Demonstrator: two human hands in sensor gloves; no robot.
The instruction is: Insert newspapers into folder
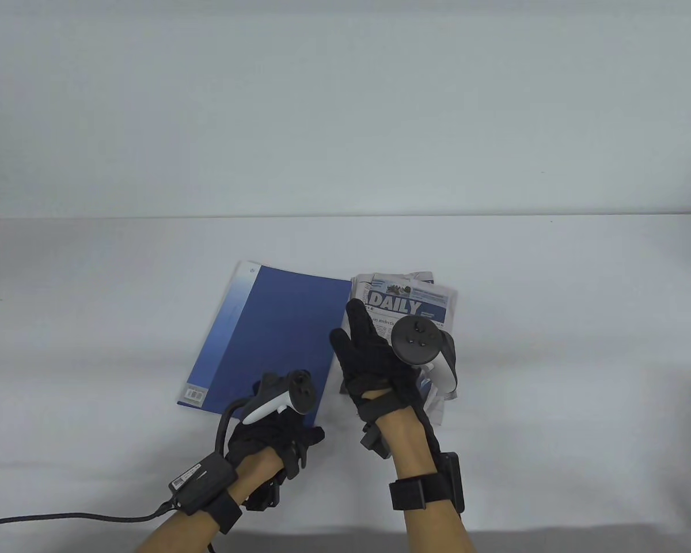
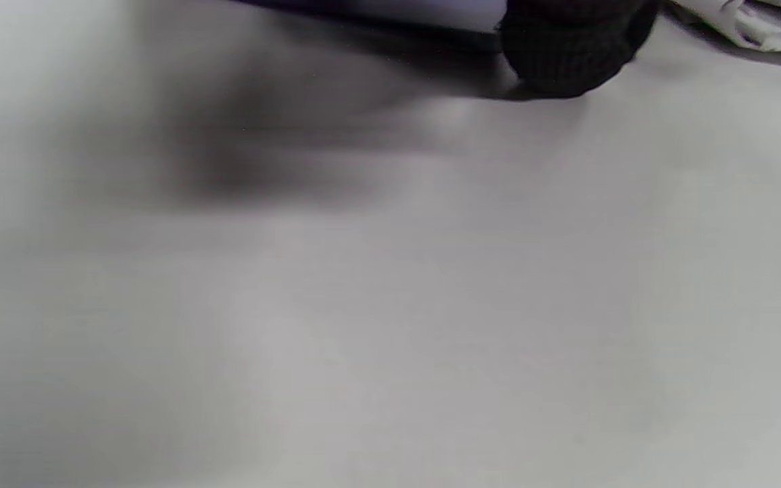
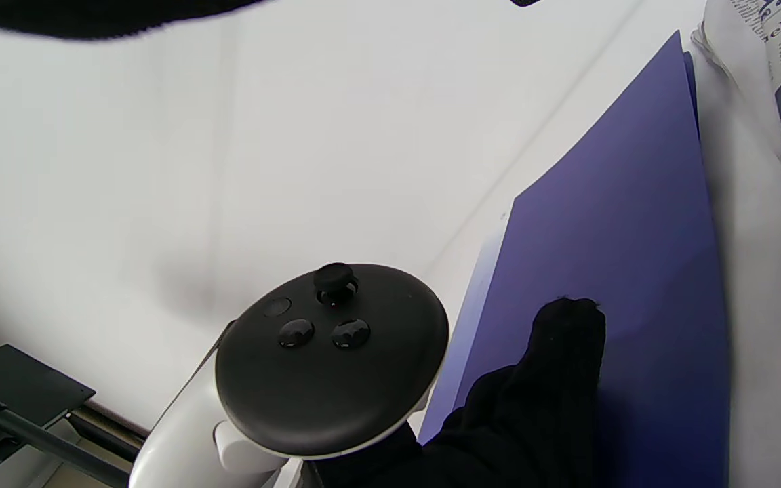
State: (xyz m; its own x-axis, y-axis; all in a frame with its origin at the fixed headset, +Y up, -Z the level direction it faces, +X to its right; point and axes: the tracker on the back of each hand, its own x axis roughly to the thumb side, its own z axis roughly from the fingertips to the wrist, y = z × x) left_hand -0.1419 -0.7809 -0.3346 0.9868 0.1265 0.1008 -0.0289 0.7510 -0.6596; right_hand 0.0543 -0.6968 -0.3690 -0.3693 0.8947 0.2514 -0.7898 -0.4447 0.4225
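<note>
A closed blue folder (image 1: pixel 265 340) lies flat at the table's middle. A folded stack of newspapers (image 1: pixel 414 296) with a "DAILY" headline lies just right of it. My left hand (image 1: pixel 291 406) is at the folder's near right corner. In the right wrist view one of its fingers (image 3: pixel 563 346) lies on the folder cover (image 3: pixel 634 257). In the left wrist view another fingertip (image 2: pixel 567 47) sits on the table at the folder's edge (image 2: pixel 377 10). My right hand (image 1: pixel 354 328) is raised over the newspapers' left edge, fingers stretched out, holding nothing.
The white table (image 1: pixel 553 345) spreads wide on both sides and behind. A black cable (image 1: pixel 63 516) runs from my left wrist to the table's front left edge. A white wall stands behind the table.
</note>
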